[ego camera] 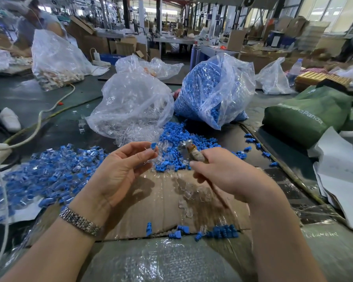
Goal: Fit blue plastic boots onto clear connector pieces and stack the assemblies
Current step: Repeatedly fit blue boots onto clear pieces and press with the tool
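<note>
Blue boot (153, 145) pinched at the left hand (122, 169) fingertips, raised above the counter (171, 259). The right hand (224, 174) has its grip curled round a small wrapped tool (194, 154), blurred. Seating the boot squarely on a clear piece likely needs steady alignment. Finished assemblies (49, 171) pile left; loose boots (183, 145) lie ahead. The cardboard sheet (165, 200) below offers working room.

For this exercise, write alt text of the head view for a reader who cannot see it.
A person's left hand pinches a blue boot while the right hand grips a small tool, above cardboard strewn with blue and clear parts.
</note>
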Available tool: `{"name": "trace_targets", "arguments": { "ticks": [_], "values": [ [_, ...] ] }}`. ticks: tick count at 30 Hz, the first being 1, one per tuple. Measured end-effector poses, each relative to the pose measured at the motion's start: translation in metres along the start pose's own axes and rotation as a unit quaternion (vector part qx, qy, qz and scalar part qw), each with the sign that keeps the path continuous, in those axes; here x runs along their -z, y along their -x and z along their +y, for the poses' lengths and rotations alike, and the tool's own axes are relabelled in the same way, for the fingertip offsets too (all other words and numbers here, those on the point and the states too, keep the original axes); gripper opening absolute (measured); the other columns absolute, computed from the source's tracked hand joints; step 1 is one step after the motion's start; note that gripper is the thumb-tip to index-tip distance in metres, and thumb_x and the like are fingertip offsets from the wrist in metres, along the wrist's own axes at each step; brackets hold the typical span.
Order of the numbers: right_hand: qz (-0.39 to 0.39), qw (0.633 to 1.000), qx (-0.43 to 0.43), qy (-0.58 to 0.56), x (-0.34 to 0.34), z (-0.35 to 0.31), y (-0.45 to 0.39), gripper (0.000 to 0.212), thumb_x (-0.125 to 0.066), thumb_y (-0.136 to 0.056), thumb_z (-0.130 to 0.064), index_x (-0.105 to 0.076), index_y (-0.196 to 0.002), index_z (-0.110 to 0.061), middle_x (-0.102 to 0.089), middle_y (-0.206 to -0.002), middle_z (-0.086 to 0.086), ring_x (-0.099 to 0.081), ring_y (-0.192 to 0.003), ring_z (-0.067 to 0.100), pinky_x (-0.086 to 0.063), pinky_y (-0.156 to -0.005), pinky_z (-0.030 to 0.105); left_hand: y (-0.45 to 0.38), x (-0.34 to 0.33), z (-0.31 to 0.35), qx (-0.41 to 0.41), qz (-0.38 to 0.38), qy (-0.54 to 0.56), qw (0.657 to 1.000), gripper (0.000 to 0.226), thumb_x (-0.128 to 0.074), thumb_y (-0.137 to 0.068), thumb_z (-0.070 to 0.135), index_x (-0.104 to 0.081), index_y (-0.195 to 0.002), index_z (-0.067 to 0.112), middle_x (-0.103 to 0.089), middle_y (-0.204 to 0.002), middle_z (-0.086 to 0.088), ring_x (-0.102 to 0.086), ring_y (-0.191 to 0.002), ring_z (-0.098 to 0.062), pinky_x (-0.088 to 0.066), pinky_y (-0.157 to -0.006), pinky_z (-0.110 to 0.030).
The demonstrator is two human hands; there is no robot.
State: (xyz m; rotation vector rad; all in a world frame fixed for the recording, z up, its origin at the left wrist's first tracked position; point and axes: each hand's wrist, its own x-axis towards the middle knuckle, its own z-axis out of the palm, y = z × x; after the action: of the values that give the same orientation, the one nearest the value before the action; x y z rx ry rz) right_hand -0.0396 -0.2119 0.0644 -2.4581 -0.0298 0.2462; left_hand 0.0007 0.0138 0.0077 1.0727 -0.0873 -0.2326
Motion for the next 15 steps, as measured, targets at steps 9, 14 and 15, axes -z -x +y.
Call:
{"name": "trace_targets", "arguments": {
  "ticks": [9, 14, 15],
  "values": [
    [-0.085, 0.993, 0.073, -0.044, -0.012, -0.024, 0.005, 0.034, -0.053, -0.105, -0.028, -0.067, -0.097, 0.001, -0.077, -0.093, 0.011, -0.068, -0.073, 0.011, -0.052, -0.068, 0.018, -0.001, 0.0, -0.001, -0.034, -0.001, -0.023, 0.999, 0.019, -0.074, -0.073, 0.005, -0.082, -0.088, 0.016, -0.076, -0.098, -0.005, -0.072, -0.091, -0.015, -0.06, -0.076, -0.025],
    [-0.084, 0.993, 0.075, -0.046, -0.015, -0.023, 0.003, 0.032, -0.053, -0.105, -0.031, -0.067, -0.094, -0.004, -0.078, -0.092, 0.008, -0.072, -0.08, 0.016, -0.054, -0.078, 0.03, -0.002, 0.003, -0.002, -0.048, -0.006, -0.038, 0.998, 0.022, -0.077, -0.073, 0.008, -0.081, -0.093, 0.015, -0.075, -0.102, -0.007, -0.071, -0.094, -0.016, -0.058, -0.078, -0.023],
    [-0.083, 0.992, 0.076, -0.05, -0.016, -0.022, 0.002, 0.031, -0.053, -0.105, -0.031, -0.066, -0.092, -0.006, -0.078, -0.092, 0.007, -0.073, -0.084, 0.019, -0.055, -0.081, 0.034, -0.003, 0.003, -0.003, -0.049, -0.007, -0.041, 0.998, 0.022, -0.077, -0.073, 0.008, -0.081, -0.093, 0.014, -0.075, -0.102, -0.008, -0.071, -0.095, -0.017, -0.058, -0.079, -0.023]
  ]
}}
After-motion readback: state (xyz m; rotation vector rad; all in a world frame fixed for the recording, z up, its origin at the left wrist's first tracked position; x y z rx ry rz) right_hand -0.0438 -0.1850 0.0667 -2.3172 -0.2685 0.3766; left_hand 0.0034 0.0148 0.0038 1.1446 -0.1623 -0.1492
